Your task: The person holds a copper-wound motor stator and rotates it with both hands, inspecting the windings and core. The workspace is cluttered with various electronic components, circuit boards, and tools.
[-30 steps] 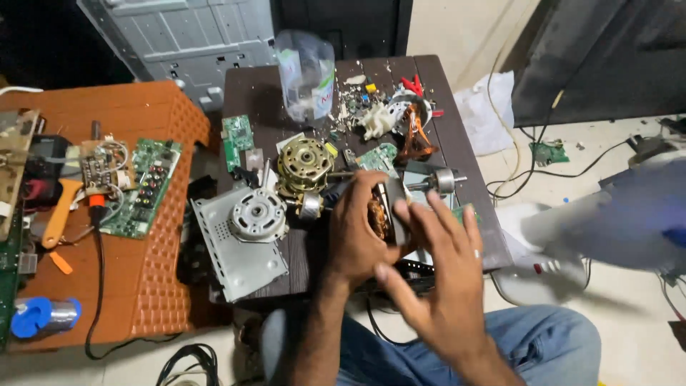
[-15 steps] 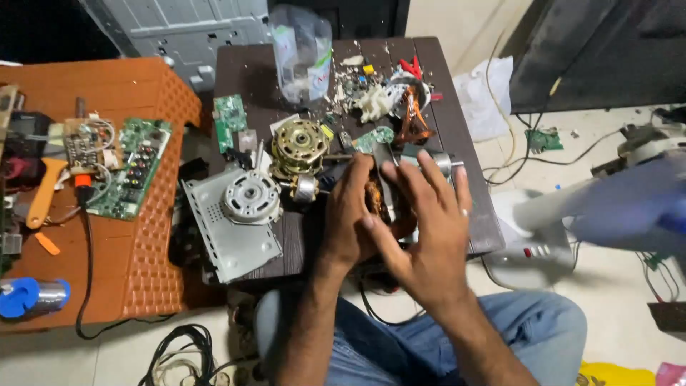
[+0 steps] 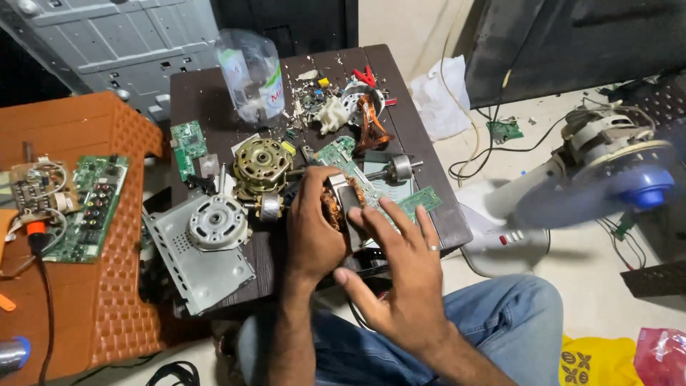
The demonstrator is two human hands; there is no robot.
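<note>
The left hand (image 3: 314, 229) has its fingers wrapped tight around a small copper-wound motor (image 3: 341, 207), near the front edge of the dark surface (image 3: 214, 93). The right hand (image 3: 404, 279) lies flat against it, fingers spread. Parts crowd behind; bare room lies just right.

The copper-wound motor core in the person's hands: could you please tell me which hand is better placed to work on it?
Probably the right hand: its open fingers lie free across the copper-wound motor core, while the left hand is wrapped around it, steadying it.
</note>
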